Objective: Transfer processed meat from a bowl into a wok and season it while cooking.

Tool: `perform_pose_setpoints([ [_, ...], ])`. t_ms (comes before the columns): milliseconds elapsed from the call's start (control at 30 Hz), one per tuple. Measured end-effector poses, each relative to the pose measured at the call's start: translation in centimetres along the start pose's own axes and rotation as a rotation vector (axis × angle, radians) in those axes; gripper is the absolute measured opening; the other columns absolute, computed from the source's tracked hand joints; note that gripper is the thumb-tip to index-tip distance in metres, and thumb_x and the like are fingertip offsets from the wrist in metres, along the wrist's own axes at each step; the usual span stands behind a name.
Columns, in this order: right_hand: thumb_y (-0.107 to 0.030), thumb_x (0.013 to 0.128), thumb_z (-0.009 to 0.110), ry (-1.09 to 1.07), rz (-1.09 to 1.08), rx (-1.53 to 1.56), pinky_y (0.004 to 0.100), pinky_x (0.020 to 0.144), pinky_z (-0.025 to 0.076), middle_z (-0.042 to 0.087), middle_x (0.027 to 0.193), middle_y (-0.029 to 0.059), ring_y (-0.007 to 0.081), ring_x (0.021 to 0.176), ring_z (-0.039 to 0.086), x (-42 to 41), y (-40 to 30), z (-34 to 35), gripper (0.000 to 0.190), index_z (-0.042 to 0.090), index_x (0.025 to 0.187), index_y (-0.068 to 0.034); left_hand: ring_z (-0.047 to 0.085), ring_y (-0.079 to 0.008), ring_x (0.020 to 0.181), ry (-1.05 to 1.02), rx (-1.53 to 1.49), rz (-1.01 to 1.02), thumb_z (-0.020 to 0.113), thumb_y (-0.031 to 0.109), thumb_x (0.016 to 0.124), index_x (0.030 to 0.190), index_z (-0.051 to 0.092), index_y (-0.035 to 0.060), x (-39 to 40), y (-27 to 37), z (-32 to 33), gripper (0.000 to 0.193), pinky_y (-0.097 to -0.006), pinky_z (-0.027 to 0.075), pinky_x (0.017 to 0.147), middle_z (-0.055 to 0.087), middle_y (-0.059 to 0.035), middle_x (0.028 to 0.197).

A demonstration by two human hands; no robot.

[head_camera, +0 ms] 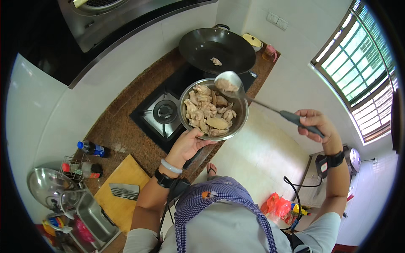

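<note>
My left hand (pixel 190 144) grips the near rim of a stainless steel bowl (pixel 242 121), thumb over the edge and fingers beneath. Pale pieces of chicken (pixel 207 109) and a few brownish slices, possibly ginger, lie in the bowl. In my right hand (pixel 316 125) is the grey handle of a metal ladle (pixel 232 77). Its head is over the bowl's far right edge and carries some meat. Just beyond the bowl stands a large black wok (pixel 202 47) with one small piece of chicken (pixel 216 61) in it.
A gas burner (pixel 165 111) is left of the bowl. A cleaver (pixel 124 191) rests on a wooden cutting board (pixel 133 170). Bottles (pixel 93 149) and a steel sink (pixel 98 205) are at the left. A yellow-lidded pot (pixel 252 40) stands behind the wok. Red plastic bags (pixel 275 204) are at the lower right.
</note>
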State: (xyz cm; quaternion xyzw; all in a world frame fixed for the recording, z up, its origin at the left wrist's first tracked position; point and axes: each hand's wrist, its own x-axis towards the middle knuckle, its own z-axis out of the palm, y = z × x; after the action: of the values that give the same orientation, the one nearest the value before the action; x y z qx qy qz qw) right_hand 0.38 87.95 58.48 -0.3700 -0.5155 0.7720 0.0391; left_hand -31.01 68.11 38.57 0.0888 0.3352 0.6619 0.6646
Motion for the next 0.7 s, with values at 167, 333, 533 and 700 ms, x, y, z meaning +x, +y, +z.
perform_pose_setpoints([
  [167,-0.012,0.095,0.052,-0.021,-0.018,0.012,0.0175,0.026,0.033,0.056,0.069,0.0116,0.0067,0.033,0.045,5.2,-3.9,-3.4,0.017,0.049,0.102,0.003,0.066,-0.036,0.095,0.043,-0.012,0.025,0.042,0.003,0.086,0.123,0.04,-0.0176,-0.2,-0.5,-0.3,0.043,-0.0291,0.06,0.078,0.058,-0.0281,0.115],
  [333,-0.013,0.092,0.056,0.182,-0.011,-0.101,0.0188,0.028,0.034,0.057,0.066,0.0085,0.0053,0.038,0.046,15.7,-5.0,-6.6,0.015,0.05,0.088,0.0,0.065,-0.0349,0.096,0.15,0.015,0.038,0.04,0.002,0.086,0.123,0.041,-0.0164,-2.7,-2.1,-1.2,0.042,-0.0355,0.059,0.082,0.058,-0.0268,0.114],
  [533,-0.011,0.086,0.059,0.436,-0.035,-0.615,0.0278,0.036,0.044,0.059,0.06,0.0105,0.0144,0.042,0.054,29.6,-4.4,-7.0,0.015,0.054,0.089,0.003,0.063,-0.0327,0.102,0.244,-0.064,0.086,0.039,0.003,0.088,0.124,0.042,-0.0146,-5.6,-4.9,-3.0,0.04,-0.0384,0.057,0.087,0.058,-0.0249,0.115],
  [700,-0.012,0.082,0.062,0.804,-0.317,-1.228,0.0376,0.042,0.049,0.064,0.07,0.0202,0.0262,0.051,0.064,32.5,-1.9,-6.5,0.024,0.053,0.094,0.005,0.064,-0.0301,0.099,0.287,-0.117,0.111,0.039,0.004,0.09,0.123,0.044,-0.0132,-7.5,-5.5,-2.5,0.038,-0.036,0.058,0.083,0.059,-0.0231,0.114],
])
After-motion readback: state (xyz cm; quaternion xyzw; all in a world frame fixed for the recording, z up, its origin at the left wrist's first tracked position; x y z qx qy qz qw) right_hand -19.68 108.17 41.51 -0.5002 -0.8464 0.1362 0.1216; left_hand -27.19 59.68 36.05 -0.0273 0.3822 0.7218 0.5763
